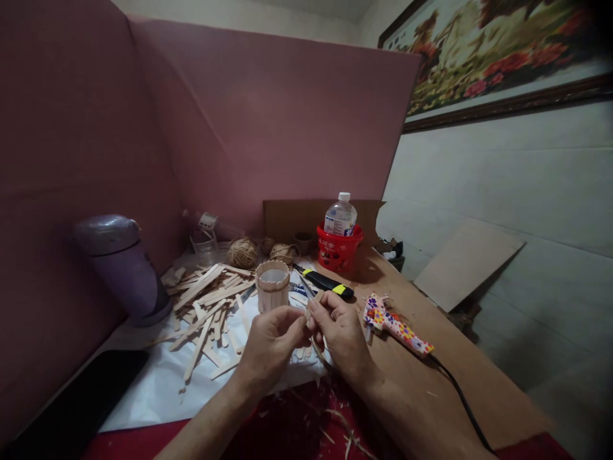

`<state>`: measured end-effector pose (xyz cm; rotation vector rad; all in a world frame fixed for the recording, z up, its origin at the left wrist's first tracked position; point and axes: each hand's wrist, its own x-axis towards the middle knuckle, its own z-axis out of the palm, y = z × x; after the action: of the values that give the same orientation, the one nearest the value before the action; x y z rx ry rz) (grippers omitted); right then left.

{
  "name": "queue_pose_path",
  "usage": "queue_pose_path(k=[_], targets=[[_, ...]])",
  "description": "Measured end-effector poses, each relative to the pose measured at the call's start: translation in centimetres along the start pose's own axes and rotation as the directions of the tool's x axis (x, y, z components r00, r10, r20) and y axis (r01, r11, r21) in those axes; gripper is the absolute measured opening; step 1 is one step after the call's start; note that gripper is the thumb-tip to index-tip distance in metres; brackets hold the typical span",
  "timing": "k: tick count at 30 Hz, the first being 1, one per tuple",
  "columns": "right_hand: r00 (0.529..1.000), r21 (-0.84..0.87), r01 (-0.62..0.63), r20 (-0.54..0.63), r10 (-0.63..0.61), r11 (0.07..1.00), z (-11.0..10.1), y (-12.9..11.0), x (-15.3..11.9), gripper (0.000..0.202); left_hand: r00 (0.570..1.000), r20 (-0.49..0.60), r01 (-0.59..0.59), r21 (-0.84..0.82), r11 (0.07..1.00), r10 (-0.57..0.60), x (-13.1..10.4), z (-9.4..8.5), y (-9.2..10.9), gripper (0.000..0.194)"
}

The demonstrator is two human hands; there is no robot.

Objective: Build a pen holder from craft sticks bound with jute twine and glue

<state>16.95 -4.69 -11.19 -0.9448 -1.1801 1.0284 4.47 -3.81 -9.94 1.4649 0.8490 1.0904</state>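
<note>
My left hand and my right hand meet in front of me, both closed in a pinch on a short, pale piece of craft stick. A strand of twine hangs from between the hands towards my lap; its upper end is hidden by the fingers. Just beyond my fingertips a narrow grey blade shows; I cannot tell whether it lies on the table or touches my hand. Behind my left hand stands a round cup covered with craft sticks, upright and apart from the fingers.
Loose craft sticks cover the white sheet at left, near a purple tumbler and black slab. Twine balls, a utility knife and a red bucket with a bottle stand behind; a corded glue gun lies right.
</note>
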Motion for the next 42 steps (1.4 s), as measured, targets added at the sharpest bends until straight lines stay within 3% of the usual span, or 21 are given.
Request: queue_pose_path(k=[3,6,10,14,17,20,23,29,32,34,37,40,42], targets=[[1.000,-0.057,0.011,0.000,-0.011,0.998,0.1,-0.3,-0.3,0.027,1.000,-0.006,0.020,0.042,0.999,-0.019,0.0,-0.2,-0.3,0.023],[0.999,-0.101,0.038,0.001,-0.038,0.994,0.3,-0.4,-0.4,0.028,0.998,-0.002,-0.067,0.209,0.976,0.069,-0.2,-0.4,-0.6,0.023],[0.997,-0.161,0.075,-0.022,-0.079,0.984,0.4,0.0,-0.5,0.029,0.955,-0.050,-0.222,0.528,0.820,0.291,-0.5,-0.2,-1.1,0.017],[0.995,-0.197,0.086,-0.036,-0.095,0.977,0.5,0.1,-0.7,0.030,0.912,-0.103,-0.233,0.669,0.706,0.398,-0.6,0.0,-1.6,0.016],[0.999,-0.111,0.022,-0.028,-0.025,0.994,0.5,-0.1,-0.6,0.029,0.951,-0.092,-0.192,0.573,0.797,0.296,-0.4,-0.1,-1.6,0.017],[0.999,-0.036,-0.016,-0.034,0.015,0.999,0.3,-0.2,-0.3,0.028,0.991,-0.041,-0.114,0.248,0.962,0.128,-0.2,-0.1,-1.2,0.020],[0.999,-0.054,-0.002,-0.052,-0.001,0.999,0.2,-0.2,-0.2,0.027,0.997,0.001,-0.077,0.071,0.994,0.077,-0.1,-0.1,-0.7,0.021],[0.998,-0.107,0.058,-0.031,-0.061,0.993,0.3,-0.2,-0.6,0.026,0.999,-0.003,-0.039,0.044,0.998,0.039,0.0,-0.2,-0.6,0.019],[0.995,-0.157,0.086,-0.030,-0.092,0.984,0.3,-0.1,-0.7,0.026,0.996,0.002,-0.089,0.129,0.988,0.089,0.0,-0.3,-1.0,0.020],[0.992,-0.209,0.118,-0.030,-0.127,0.971,0.4,0.0,-0.8,0.025,0.983,-0.028,-0.168,0.286,0.943,0.184,0.0,-0.3,-1.3,0.020],[0.980,-0.283,0.176,-0.036,-0.194,0.943,0.4,0.0,-0.9,0.024,0.927,-0.038,-0.295,0.539,0.789,0.373,-0.2,-0.1,-1.4,0.019],[0.973,-0.314,0.206,-0.035,-0.228,0.927,0.5,0.0,-1.0,0.024,0.866,0.005,-0.377,0.664,0.645,0.501,-0.5,0.0,-1.3,0.020],[0.973,-0.305,0.209,-0.030,-0.229,0.929,0.5,0.0,-1.1,0.025,0.847,0.006,-0.381,0.703,0.600,0.531,-0.6,0.0,-1.3,0.020]])
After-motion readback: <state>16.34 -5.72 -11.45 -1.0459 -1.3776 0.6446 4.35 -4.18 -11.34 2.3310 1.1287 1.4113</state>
